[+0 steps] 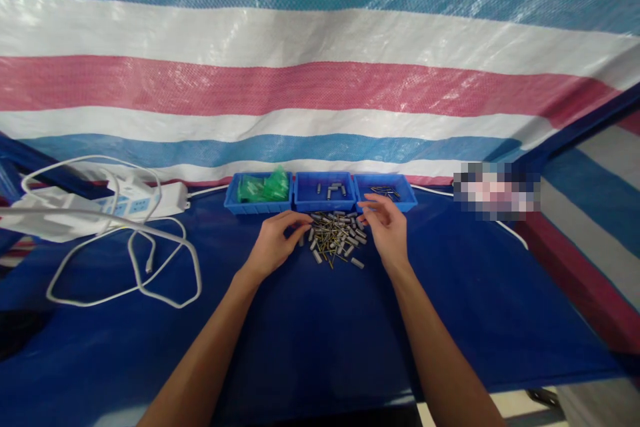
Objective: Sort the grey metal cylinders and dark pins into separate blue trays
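Where the blue desk spreads out, the left hand pinches at the left edge of a pile, whether onto a piece I cannot tell; the right hand curves open by its right edge. Pins and cylinders mingle there. Beyond, three bins hold green plastic and metal pieces, before a striped tarp.

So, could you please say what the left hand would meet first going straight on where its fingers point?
The left hand would probably meet the pile of metal parts; depth is unclear, so it may already touch.
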Available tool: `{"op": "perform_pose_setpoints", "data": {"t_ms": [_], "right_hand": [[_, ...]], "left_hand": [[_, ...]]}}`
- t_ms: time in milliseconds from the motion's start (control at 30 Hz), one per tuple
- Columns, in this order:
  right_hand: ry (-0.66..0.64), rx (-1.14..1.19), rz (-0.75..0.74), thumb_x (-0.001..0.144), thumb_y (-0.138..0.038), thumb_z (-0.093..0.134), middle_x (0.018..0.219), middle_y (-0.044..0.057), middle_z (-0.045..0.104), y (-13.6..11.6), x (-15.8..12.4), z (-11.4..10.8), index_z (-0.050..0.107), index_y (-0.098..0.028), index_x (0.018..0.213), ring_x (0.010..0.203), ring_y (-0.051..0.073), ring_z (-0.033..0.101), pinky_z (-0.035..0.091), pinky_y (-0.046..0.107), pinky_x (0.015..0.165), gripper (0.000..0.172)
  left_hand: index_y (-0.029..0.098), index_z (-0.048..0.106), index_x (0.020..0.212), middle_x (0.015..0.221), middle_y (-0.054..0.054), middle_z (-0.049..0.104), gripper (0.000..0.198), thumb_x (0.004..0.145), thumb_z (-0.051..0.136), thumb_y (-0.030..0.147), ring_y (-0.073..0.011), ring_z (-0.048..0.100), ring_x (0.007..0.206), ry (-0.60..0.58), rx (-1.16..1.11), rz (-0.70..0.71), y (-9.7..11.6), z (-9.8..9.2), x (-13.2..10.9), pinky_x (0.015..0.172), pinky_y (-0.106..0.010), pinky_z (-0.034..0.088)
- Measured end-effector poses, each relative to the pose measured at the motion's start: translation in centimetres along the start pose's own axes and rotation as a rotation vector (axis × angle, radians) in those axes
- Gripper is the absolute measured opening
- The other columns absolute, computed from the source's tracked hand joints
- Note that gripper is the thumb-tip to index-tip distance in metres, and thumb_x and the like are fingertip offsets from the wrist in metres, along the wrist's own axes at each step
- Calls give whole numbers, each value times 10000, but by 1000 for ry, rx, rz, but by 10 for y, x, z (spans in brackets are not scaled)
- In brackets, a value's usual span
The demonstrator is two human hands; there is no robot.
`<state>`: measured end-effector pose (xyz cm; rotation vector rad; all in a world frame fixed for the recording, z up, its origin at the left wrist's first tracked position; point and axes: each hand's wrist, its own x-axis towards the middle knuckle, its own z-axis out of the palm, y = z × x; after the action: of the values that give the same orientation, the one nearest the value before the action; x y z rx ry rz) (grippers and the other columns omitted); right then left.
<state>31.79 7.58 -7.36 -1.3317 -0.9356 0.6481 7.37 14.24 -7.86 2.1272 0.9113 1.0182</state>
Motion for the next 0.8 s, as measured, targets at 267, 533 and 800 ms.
{"op": "perform_pose_setpoints", "data": {"t_ms": [267,533,800], "right_hand": [[-245,-29,37,889,-375,716,892,42,774,-5,-10,10,716,-233,1108,695,179,729,588,321,686,261],[-445,83,99,825,-371,797,875,23,777,-10,-18,19,759,-231,1130,703,165,727,612,303,684,338],[-437,128,162,769,-397,855,877,39,801,-7,-15,20,813,-228,1017,723,189,745,634,330,694,303]], "left_hand": [[172,737,956,897,-46,776,287,815,841,399,-177,756,739,182,-525,-341,13,20,0,739,-283,613],[153,739,933,945,-74,794,363,708,924,371,-197,773,858,202,-637,-398,20,23,-1,863,-317,633],[153,751,922,922,-82,799,295,751,888,350,-213,780,858,123,-584,-363,22,23,-3,875,-345,642]]}}
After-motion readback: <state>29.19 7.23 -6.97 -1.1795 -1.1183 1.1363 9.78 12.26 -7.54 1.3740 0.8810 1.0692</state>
